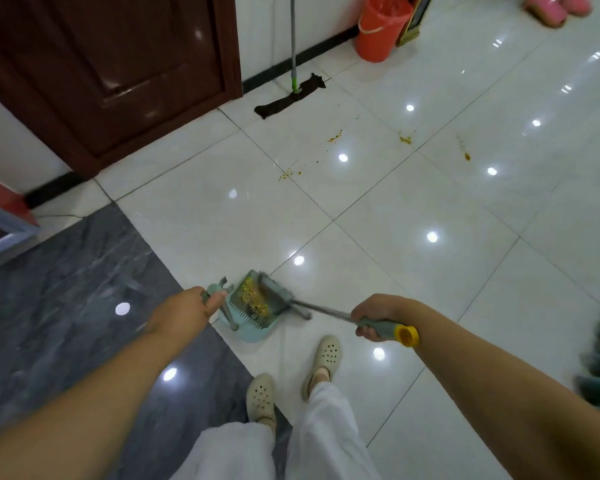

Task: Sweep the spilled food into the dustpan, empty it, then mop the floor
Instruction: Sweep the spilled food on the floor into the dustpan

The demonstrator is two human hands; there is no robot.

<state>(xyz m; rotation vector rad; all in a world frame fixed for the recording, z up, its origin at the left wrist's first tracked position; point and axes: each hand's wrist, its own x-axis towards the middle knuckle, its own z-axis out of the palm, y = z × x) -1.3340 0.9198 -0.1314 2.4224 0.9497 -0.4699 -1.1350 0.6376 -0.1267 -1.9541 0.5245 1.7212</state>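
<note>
Sweeping is partly done: yellow spilled food [253,296] lies heaped in the pale green dustpan [253,327] at lower centre, with the broom head [274,289] pressed against it. Your left hand [187,308] curls round the dustpan handle [217,289]; your right hand [374,318] clamps the broom handle [383,327] near its yellow cap. Several crumb patches [290,173] remain on the white tiles [430,289] at upper centre. You have yet to gather those and empty the pan; the mop [293,95] leans untouched against the wall at the top.
</note>
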